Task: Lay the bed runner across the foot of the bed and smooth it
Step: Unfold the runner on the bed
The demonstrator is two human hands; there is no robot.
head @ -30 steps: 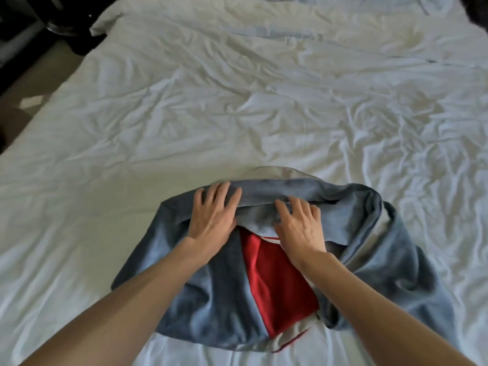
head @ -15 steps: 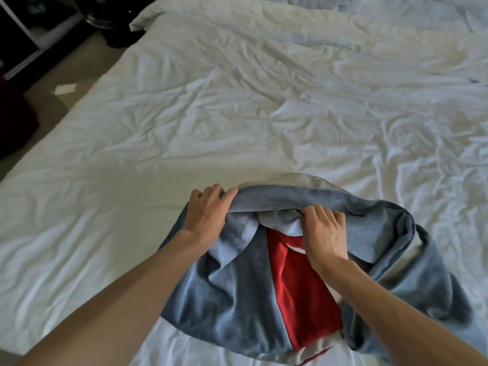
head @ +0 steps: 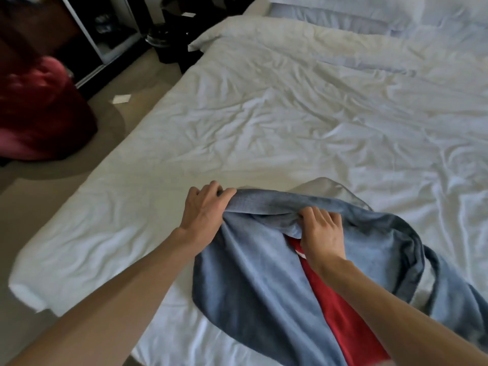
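Note:
The bed runner (head: 253, 281), grey-blue with a red stripe down its middle, lies bunched and folded on the near part of the bed (head: 264, 122), which is covered by a wrinkled white duvet. My left hand (head: 203, 210) grips the runner's far folded edge at its left end. My right hand (head: 322, 233) pinches the same edge a little to the right, above the red stripe. The runner's right part trails off in a loop toward the lower right.
Pillows (head: 343, 17) lie at the head of the bed, far back. Left of the bed is beige floor with a dark red seat (head: 39, 109), a scrap of paper (head: 121, 98), a dark cabinet (head: 100, 30) and a black bin (head: 169, 43).
Both hands went from lying flat on the runner to closing on its far edge and lifting it. My view has swung left, showing the bed's left side and floor.

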